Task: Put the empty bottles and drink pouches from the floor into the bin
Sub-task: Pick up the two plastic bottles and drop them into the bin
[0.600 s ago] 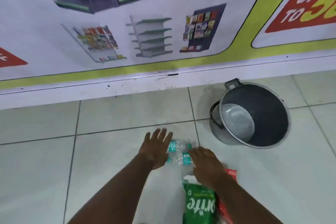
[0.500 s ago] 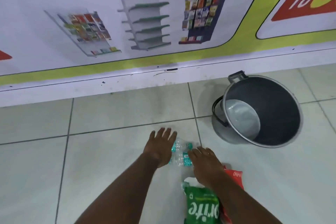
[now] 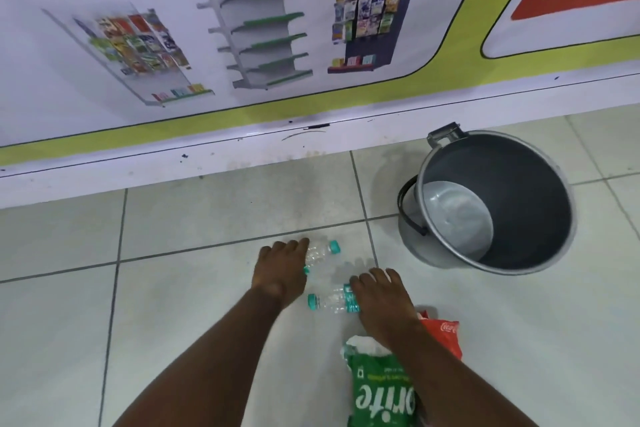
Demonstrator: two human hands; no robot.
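Observation:
Two clear plastic bottles with teal caps lie on the tiled floor. My left hand [image 3: 281, 269] is closed over the far bottle [image 3: 320, 251], whose cap points right. My right hand [image 3: 379, 300] grips the near bottle [image 3: 330, 302], whose cap points left. A green drink pouch [image 3: 379, 392] lies under my right forearm, and a red drink pouch [image 3: 445, 334] shows just right of that arm. The grey metal bin [image 3: 540, 263] stands open to the right of both hands, with nothing inside it.
A white wall with a printed shelf poster and a yellow-green stripe [image 3: 242, 114] runs along the far side of the floor. The bin's black handle [image 3: 407, 215] hangs on its left side. Pale floor tiles [image 3: 104, 322] spread to the left.
The two bottles, side by side before, have come apart. Both hands have closed on one bottle each, and the view has moved closer.

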